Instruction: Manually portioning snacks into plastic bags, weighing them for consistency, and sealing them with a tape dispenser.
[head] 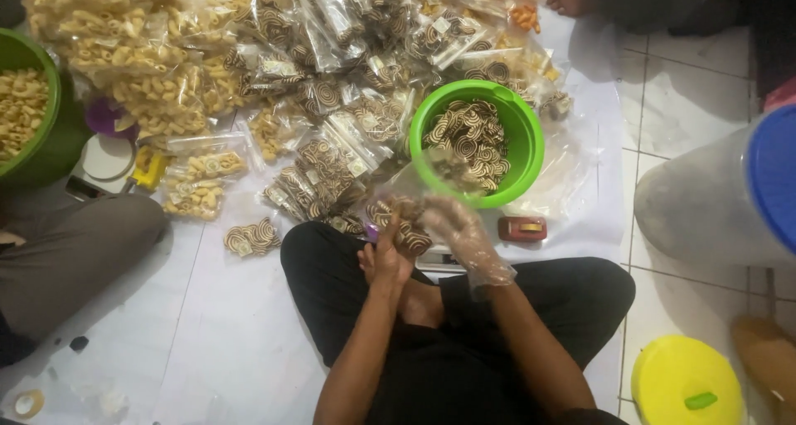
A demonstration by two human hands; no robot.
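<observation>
My left hand (383,257) is bare and grips a small clear bag of brown-and-white spiral crackers (408,224) just above my crossed legs. My right hand (461,229), in a thin clear plastic glove, sits at the bag's right side with fingers curled by its opening. Right beyond both hands stands a green bowl (526,118) holding more spiral crackers. Whether the gloved fingers hold crackers is blurred.
Several filled clear bags (332,164) of spiral and yellow curled snacks pile up at the back left on white sheeting. A second green bowl (46,139) of yellow snacks and another person's knee (75,247) are at left. A red small box (522,228), yellow lid (684,382) and blue-lidded jar (721,197) lie right.
</observation>
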